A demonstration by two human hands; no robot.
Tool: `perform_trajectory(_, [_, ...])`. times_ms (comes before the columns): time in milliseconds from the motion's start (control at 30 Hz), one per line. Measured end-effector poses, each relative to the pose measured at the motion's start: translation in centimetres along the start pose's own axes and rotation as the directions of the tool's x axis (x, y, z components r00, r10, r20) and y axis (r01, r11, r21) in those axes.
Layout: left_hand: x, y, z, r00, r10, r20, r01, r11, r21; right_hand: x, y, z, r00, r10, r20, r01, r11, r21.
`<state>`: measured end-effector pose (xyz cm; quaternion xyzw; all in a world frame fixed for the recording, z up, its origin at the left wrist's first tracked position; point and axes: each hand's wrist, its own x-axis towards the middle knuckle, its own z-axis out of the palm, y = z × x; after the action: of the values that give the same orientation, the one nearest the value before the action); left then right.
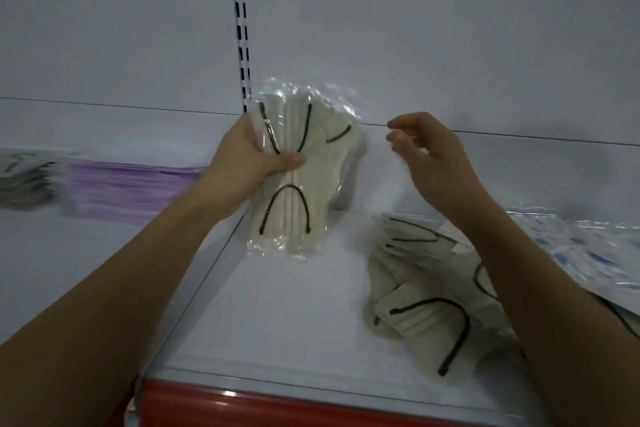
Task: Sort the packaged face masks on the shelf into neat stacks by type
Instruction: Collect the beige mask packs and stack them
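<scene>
Left hand [254, 158] grips beige packs [294, 177] mid-frame; right hand [426, 156] hovers loosely curled, holding nothing. Square edges before adding loose pile [422, 291], lower right.

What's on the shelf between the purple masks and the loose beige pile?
In the head view, only the left hand holding beige mask packs; the shelf beneath is bare.

White shelf [294, 315], red strip [277, 406] along its front edge. On it at right: loose pile of cream masks with dark ear loops [426, 319], in clear wrap, overlapping at varied angles. Just beyond, far right: blue-patterned packets [588, 253]. On the adjoining shelf at left: a purple mask stack [131, 191]; beside it, far left, a grey stack [24, 180], blurred.
</scene>
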<state>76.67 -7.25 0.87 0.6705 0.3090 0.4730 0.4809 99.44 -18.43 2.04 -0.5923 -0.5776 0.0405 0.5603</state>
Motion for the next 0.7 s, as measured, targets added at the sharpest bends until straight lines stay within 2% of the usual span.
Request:
perform_trajectory(67, [-0.4,0.7,-0.4,0.998,0.023,-0.061,-0.031,0.989,-0.143,-0.1,-0.4,-0.6,0.999,0.02,0.043,-0.023,0.999,0.05])
perform_trajectory(167, [-0.8,0.9,0.5,0.998,0.057,-0.03,-0.062,0.974,-0.22,-1.0,-1.1,0.4,0.957,0.084,0.276,-0.132,0.978,0.16])
perform_trajectory(233, [-1.3,0.6,1.6,0.994,0.079,0.072,-0.064,0.98,-0.187,-1.5,-1.4,1.5,0.914,0.048,0.404,-0.137,0.971,0.195])
perform_trajectory(300, [-1.6,0.1,2.6,0.977,0.072,0.2,-0.052,0.994,-0.099,-1.6,-1.6,1.8,0.9,-0.026,0.436,-0.096,0.962,0.256])
perform_trajectory(333, [-1.7,-0.3,3.0,0.971,0.066,0.229,-0.055,0.997,-0.053,-1.4,-1.7,1.3,0.902,-0.011,0.431,-0.108,0.962,0.252])
perform_trajectory(367, [-1.7,-0.5,3.2,0.973,0.069,0.219,-0.066,0.998,-0.024,-1.2,-1.8,0.5,0.907,0.04,0.42,-0.136,0.97,0.202])
perform_trajectory(433, [-1.6,-0.8,3.1,0.986,0.077,0.149,-0.074,0.997,-0.021,-0.8,-1.3,-1.5,0.881,0.161,0.445,-0.145,0.987,-0.071])
perform_trajectory(500, [-1.7,-0.7,3.0,0.992,0.089,0.092,-0.086,0.995,-0.044,-0.9,-0.8,-2.8,0.757,0.324,0.567,-0.058,0.898,-0.436])
perform_trajectory(567, [-1.8,-0.6,3.0,0.992,0.115,0.046,-0.114,0.993,-0.017,-1.2,-0.2,-2.6,0.623,0.491,0.609,0.08,0.734,-0.674])
perform_trajectory(600, [-1.9,-0.5,3.1,0.991,0.132,0.022,-0.132,0.991,0.005,-1.3,0.0,-2.2,0.617,0.503,0.605,0.134,0.691,-0.711])
perform_trajectory(633, [-2.0,-0.5,3.3,0.989,0.149,0.001,-0.149,0.988,0.029,-1.3,0.3,-1.8,0.651,0.462,0.602,0.156,0.695,-0.702])
perform_trajectory(700, [-2.2,-0.7,3.8,0.983,0.177,-0.041,-0.175,0.984,0.037,-1.1,0.5,-1.5,0.769,0.307,0.562,0.145,0.771,-0.62])
